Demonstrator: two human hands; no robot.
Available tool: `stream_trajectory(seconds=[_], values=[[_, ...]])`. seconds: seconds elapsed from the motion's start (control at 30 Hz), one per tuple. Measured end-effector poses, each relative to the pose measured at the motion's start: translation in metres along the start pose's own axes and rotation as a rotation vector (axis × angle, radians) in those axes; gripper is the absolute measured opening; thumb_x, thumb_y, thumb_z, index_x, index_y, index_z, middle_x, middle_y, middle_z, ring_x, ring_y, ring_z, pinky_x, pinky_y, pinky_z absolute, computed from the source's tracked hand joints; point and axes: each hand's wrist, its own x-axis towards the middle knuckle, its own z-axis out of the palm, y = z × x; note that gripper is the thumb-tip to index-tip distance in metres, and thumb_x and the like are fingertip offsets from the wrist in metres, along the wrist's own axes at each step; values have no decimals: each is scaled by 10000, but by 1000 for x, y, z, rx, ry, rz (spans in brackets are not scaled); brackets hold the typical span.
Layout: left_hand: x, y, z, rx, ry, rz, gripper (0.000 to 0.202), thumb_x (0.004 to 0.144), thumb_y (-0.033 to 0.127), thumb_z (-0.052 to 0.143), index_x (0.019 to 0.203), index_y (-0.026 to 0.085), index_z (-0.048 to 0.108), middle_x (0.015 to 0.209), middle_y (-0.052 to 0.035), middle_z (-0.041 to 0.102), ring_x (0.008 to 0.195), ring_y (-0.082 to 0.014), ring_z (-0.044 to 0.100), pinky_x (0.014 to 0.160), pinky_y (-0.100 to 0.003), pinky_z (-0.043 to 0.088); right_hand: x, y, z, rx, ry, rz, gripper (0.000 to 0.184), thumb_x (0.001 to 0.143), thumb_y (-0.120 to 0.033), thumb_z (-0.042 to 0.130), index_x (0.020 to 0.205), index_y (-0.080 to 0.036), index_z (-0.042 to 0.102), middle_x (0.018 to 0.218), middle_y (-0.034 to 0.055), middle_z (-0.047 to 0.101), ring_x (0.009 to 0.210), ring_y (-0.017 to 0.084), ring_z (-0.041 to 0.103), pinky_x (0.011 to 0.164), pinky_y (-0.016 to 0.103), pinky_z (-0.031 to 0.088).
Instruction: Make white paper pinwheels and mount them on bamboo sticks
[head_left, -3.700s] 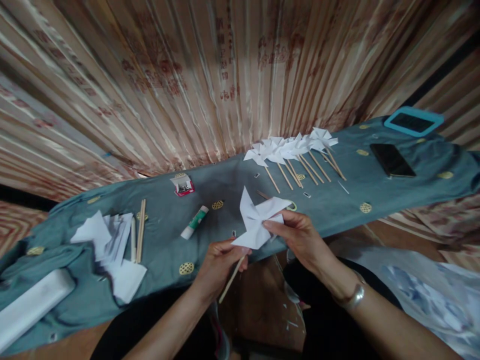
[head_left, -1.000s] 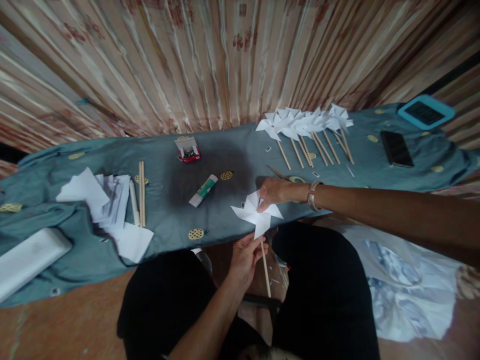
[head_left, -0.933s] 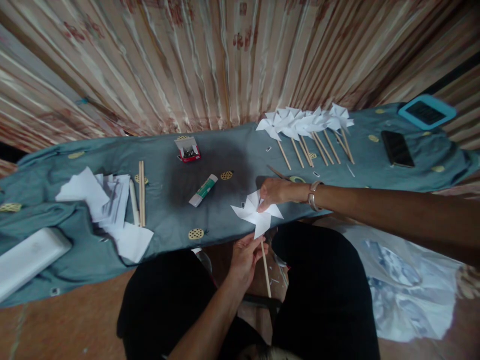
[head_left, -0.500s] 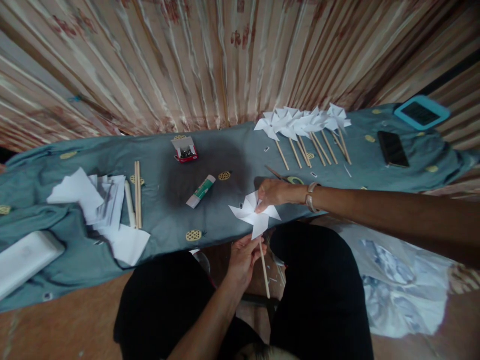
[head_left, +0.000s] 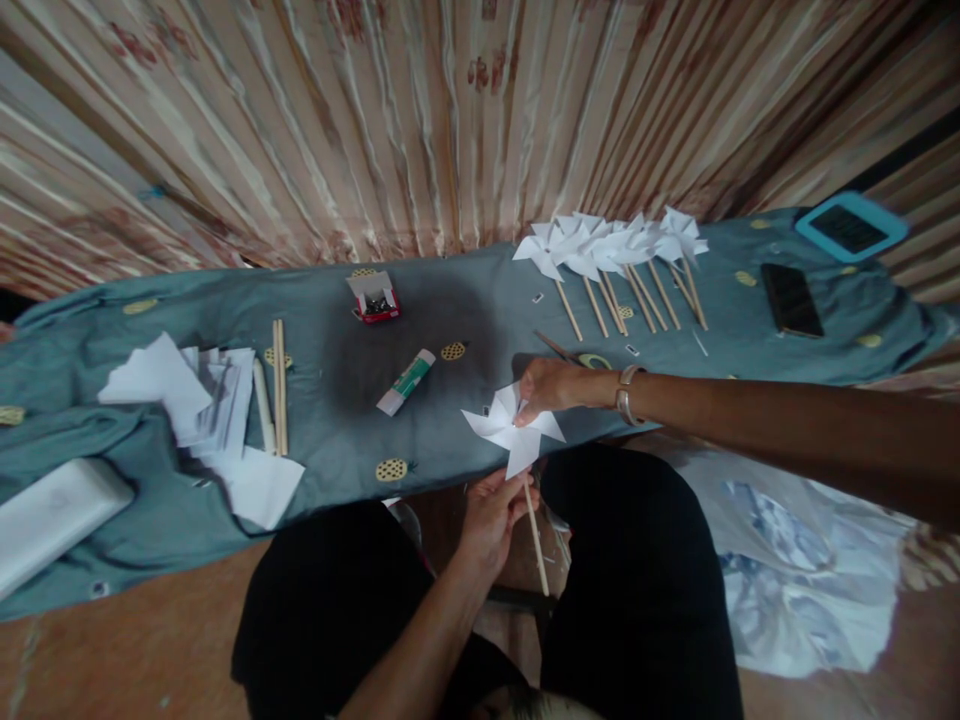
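A white paper pinwheel (head_left: pixel 499 430) lies at the table's front edge, its wooden stick (head_left: pixel 535 540) slanting down past the edge between my knees. My left hand (head_left: pixel 491 515) is closed around the upper stick, just below the paper blades. From the right, my right hand (head_left: pixel 551 388) has its fingers closed at the pinwheel's centre, with thumb and fingertips on the paper. Whatever fastens the centre is hidden under those fingers. Scissors (head_left: pixel 592 361) with a green-yellow handle lie just behind my right hand. A glue stick (head_left: pixel 406 382) lies to the left of the pinwheel.
Several finished pinwheels (head_left: pixel 615 243) lie in a row at the back. A small red box (head_left: pixel 377 305) stands open with metal pins. Cut paper (head_left: pixel 225 405) and wooden sticks (head_left: pixel 280 390) lie left, beside a white case (head_left: pixel 64 520). A phone (head_left: pixel 792 300) and blue-framed tablet (head_left: pixel 853 226) lie right.
The whole view has shifted very slightly to the right. Both hands keep the same hold on the pinwheel, and the lower end of its stick has swung a little to the right.
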Motion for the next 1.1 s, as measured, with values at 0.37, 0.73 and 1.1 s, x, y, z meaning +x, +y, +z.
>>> stream_trajectory(seconds=[0.37,0.73,1.1], values=[[0,-1,2,-4,-9,1,396,448,327,919,705,99,721,685,-24,646,561,-88,564,597,-245,471,3,2,2,-2,3,-7,227,617,-333,819,727,-163,717,736,12,679,743,177,632,598,245,419],[-1,0,2,5,-11,10,413,434,350,916,707,104,728,680,-21,643,562,-85,553,593,-238,457,1,-1,0,-29,-14,-6,238,630,-336,813,742,-152,713,760,18,678,733,165,610,594,245,403],[1,-1,-6,-1,-24,39,368,460,332,895,679,92,721,630,-15,628,494,-71,532,541,-221,400,2,3,3,40,-4,-67,222,615,-300,792,616,-136,643,614,12,619,613,146,551,567,261,370]])
